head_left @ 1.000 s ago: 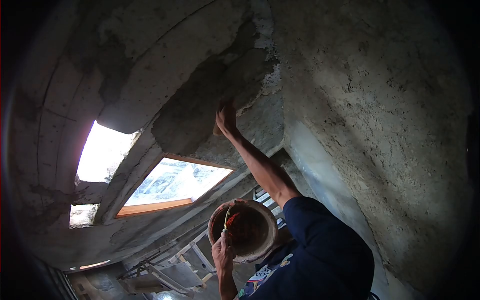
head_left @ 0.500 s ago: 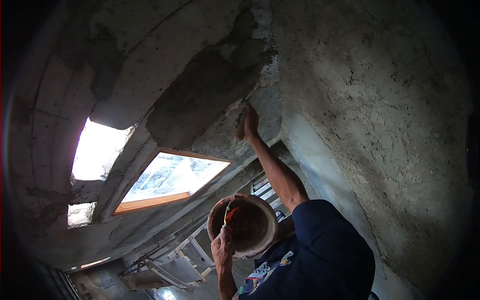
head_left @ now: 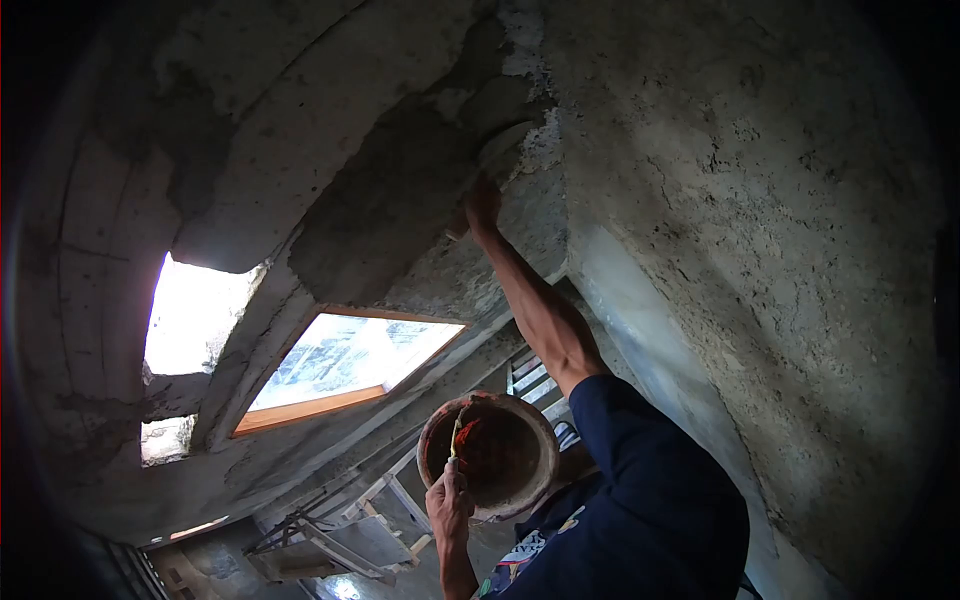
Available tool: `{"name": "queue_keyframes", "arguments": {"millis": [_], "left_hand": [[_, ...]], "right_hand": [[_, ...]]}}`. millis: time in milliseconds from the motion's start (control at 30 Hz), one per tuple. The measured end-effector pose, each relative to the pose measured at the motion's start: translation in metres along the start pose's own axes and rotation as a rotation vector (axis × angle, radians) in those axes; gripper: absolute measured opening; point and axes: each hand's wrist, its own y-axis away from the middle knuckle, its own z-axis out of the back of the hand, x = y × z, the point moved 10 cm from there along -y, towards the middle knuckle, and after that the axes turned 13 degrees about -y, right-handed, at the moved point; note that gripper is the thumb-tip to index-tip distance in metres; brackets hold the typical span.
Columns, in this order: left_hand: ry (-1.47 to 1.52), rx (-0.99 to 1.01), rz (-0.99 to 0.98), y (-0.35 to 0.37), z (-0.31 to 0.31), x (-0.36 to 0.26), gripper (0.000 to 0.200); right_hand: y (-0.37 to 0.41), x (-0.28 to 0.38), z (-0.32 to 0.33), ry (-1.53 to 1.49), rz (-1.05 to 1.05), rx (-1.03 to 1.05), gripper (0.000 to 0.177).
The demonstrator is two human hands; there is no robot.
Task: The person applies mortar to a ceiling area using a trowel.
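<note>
My right hand (head_left: 483, 207) is raised to the upper wall, its fingers closed around what looks like a plastering float (head_left: 458, 224), mostly hidden and dark. It works over a patch of darker, damp-looking plaster (head_left: 400, 165). Lower down, my left hand (head_left: 450, 500) grips a slim tool with a yellowish handle (head_left: 454, 445) at the near rim of a round, mortar-stained bucket (head_left: 545, 440). The tool's far end reaches over the bucket's mouth. Something reddish-orange shows inside the bucket, too dim to make out.
A wood-framed window (head_left: 345, 365) is set in the plastered wall, with bright openings (head_left: 195, 315) beside it. A rough concrete surface (head_left: 750, 250) rises on the right. Wooden frames and boards (head_left: 340, 545) stand below, near a slatted opening (head_left: 530, 375).
My right hand has moved up and slightly left along the wall with the float. A curved mark now shows above it. My left hand and the bucket have barely shifted.
</note>
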Motion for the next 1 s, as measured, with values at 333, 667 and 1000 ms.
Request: {"name": "queue_keyframes", "arguments": {"millis": [333,667,1000], "left_hand": [[0.013,0.026,0.022,-0.006,-0.001,0.009,0.043],[-0.002,0.024,0.031,-0.002,-0.005,0.005,0.043],[0.007,0.027,0.011,0.004,-0.005,0.006,0.044]], "right_hand": [[0.021,0.046,0.0,0.045,0.052,0.054,0.043],[0.02,0.052,-0.007,-0.073,-0.094,0.165,0.039],[0.035,0.085,0.004,-0.078,0.018,0.088,0.046]]}}
